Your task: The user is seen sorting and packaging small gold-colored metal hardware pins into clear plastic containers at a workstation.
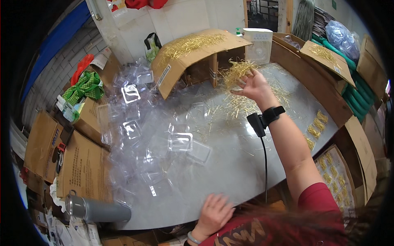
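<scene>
At two o'clock, the right hand (253,86), thumb and fingers parted, should pinch thin, shiny gold strands (236,71) lightly; from here I cannot tell whether the blurred left hand (213,215) grips.

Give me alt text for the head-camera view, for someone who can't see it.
A person's right hand reaches into loose gold strands on a grey table; the left hand, blurred, is at the near edge. Clear plastic trays lie heaped on the left.
</scene>
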The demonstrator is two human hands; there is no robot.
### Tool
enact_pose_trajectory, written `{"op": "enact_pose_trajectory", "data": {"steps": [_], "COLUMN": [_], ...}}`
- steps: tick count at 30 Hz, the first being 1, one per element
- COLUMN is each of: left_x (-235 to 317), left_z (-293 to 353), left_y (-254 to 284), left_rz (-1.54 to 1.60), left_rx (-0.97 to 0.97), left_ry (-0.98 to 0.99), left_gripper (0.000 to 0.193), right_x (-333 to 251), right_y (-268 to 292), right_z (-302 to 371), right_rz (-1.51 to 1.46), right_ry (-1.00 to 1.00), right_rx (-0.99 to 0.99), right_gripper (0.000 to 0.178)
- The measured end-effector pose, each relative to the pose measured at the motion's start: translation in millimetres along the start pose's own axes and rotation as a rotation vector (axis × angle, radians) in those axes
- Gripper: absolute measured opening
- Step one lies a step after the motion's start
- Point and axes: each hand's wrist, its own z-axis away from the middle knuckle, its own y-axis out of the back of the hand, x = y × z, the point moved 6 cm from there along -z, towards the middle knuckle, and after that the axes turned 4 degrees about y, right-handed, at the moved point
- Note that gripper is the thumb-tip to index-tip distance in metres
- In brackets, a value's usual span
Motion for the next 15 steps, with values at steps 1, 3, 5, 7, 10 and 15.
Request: {"op": "enact_pose_trajectory", "data": {"steps": [1, 3, 5, 7, 10, 15], "left_x": [18.8, 39.5, 60.8, 76.6, 92.2, 121.8], "left_z": [-6.2, -15.2, -29.1, -45.2, -54.9, -81.7], "left_y": [-10.3, -29.6, -53.3, -79.4, -120.2, -172.3], "left_rz": [0.073, 0.027, -0.015, -0.154, -0.273, -0.232], "left_rx": [-0.098, -0.163, -0.222, -0.310, -0.300, -0.186], "left_ry": [-0.128, -0.234, -0.342, -0.384, -0.423, -0.529], "left_gripper": [0.030, 0.035, 0.041, 0.049, 0.053, 0.054], "right_x": [-0.4, 7.5, 6.2, -2.8, -5.7, -20.6], "right_y": [1.8, 3.0, 3.0, 5.9, 17.3, 41.3], "right_z": [11.3, 27.0, 33.1, 58.4, 73.6, 80.4], "right_rz": [0.062, 0.140, -0.149, -0.091, -0.127, 0.380], "right_ry": [0.011, -0.017, -0.032, 0.068, -0.116, 0.125], "right_rx": [0.018, -0.111, -0.264, -0.265, -0.234, -0.126], "right_gripper": [0.050, 0.052, 0.054, 0.055, 0.050, 0.023]}}
